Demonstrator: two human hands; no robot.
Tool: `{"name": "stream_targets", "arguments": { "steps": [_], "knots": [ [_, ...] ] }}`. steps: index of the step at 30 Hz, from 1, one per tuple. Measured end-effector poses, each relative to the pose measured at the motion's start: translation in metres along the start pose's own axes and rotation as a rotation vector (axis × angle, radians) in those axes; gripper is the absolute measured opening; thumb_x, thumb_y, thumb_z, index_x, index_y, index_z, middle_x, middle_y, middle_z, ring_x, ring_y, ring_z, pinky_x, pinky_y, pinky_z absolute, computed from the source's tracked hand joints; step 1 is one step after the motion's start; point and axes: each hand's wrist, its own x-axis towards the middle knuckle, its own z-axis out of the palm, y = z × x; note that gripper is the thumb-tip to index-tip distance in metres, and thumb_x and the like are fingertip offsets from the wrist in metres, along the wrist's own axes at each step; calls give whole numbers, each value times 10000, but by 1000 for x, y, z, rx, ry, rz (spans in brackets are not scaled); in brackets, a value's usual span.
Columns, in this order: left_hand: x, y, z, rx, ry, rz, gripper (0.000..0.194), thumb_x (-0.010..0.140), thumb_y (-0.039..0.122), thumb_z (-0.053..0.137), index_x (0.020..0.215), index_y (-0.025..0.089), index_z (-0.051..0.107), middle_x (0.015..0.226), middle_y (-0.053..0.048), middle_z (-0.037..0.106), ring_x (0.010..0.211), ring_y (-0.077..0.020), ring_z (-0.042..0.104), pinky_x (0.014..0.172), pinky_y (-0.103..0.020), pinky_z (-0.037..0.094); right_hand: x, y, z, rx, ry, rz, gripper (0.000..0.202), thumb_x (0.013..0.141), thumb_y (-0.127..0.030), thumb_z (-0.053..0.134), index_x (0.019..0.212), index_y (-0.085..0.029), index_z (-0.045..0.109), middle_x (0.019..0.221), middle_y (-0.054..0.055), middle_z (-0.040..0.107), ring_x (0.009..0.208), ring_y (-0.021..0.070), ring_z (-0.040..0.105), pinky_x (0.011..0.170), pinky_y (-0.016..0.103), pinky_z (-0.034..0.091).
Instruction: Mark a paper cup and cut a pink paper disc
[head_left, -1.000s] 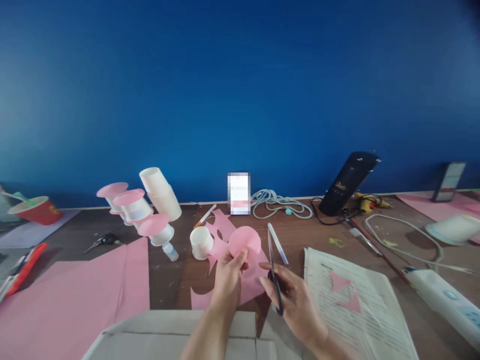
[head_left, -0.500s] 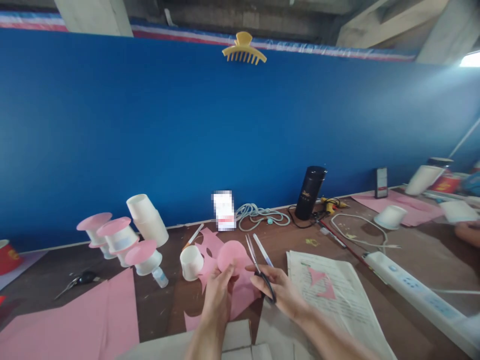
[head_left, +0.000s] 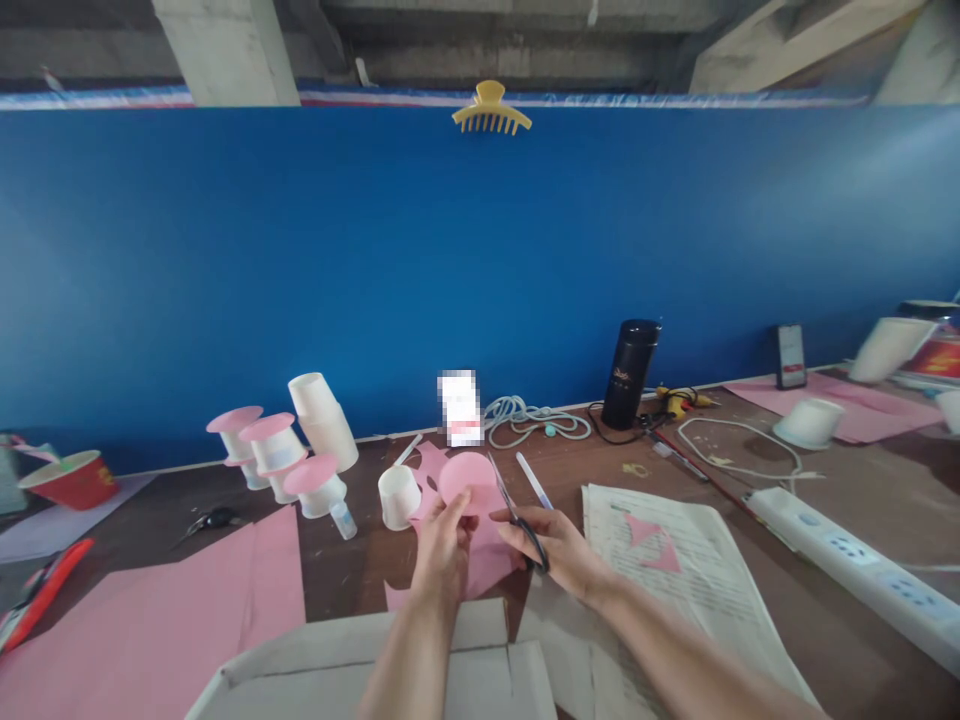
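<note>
My left hand (head_left: 448, 528) pinches a round pink paper disc (head_left: 468, 480) by its lower edge. A pair of black-handled scissors (head_left: 534, 540) is in my right hand (head_left: 559, 548), the blades pointing up and away beside the disc's right edge. Whether the blades touch the paper I cannot tell. Below and behind the disc lie pink paper offcuts (head_left: 491, 565). A white paper cup (head_left: 398, 497) stands upside down just left of my left hand. To the right of the disc a white pen (head_left: 533, 480) lies on the table.
Paper cups topped with pink discs (head_left: 311, 475) stand left, beside a stack of white cups (head_left: 324, 425). Pink sheets (head_left: 172, 610) cover the left front. A newspaper (head_left: 697, 590), a power strip (head_left: 855, 560) and a black thermos (head_left: 630, 375) are on the right. A phone (head_left: 460, 408) leans against the blue partition.
The view has tilted and turned left, bringing a red-handled cutter and more of the red cup into sight. Both hands keep their hold; the other person's hand at right has left view.
</note>
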Motion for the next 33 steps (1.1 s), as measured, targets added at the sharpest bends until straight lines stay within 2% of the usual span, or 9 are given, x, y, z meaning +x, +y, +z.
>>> {"name": "stream_targets", "arguments": {
  "steps": [5, 11, 20, 26, 33],
  "knots": [
    [-2, 2, -1, 3, 13, 8, 266, 595, 168, 790, 778, 166, 596, 773, 7, 638, 680, -100, 591, 654, -233, 468, 0, 0, 0, 17, -6, -13, 536, 691, -515, 730, 1052, -120, 717, 573, -23, 544, 545, 92, 465, 535, 230, 336],
    [0, 4, -3, -8, -4, 12, 288, 577, 148, 794, 786, 154, 597, 766, 3, 639, 678, -96, 591, 646, -229, 462, 0, -1, 2, 44, -3, -8, 534, 647, -488, 768, 1016, -106, 726, 540, -37, 524, 511, 79, 451, 515, 221, 332],
    [-2, 6, -2, 23, -7, 50, 302, 563, 252, 831, 689, 152, 575, 642, 24, 598, 596, -74, 547, 617, -209, 426, 3, 7, 1, 51, -15, -47, 516, 688, -510, 731, 1021, -116, 723, 523, -26, 552, 498, 84, 464, 511, 227, 333],
    [-3, 5, -2, 28, 5, 41, 316, 577, 295, 827, 739, 160, 593, 698, 23, 612, 576, -64, 528, 605, -212, 419, 0, 3, 2, 44, -16, -47, 547, 694, -543, 713, 1030, -112, 714, 509, -26, 544, 501, 87, 449, 513, 231, 328],
    [-2, -1, -5, 11, 64, 49, 305, 577, 264, 832, 755, 151, 612, 717, 12, 603, 590, -65, 530, 580, -198, 420, -3, 2, 4, 73, 1, 13, 550, 670, -539, 739, 1024, -119, 706, 534, -27, 532, 517, 89, 451, 510, 228, 315]
  ]
}}
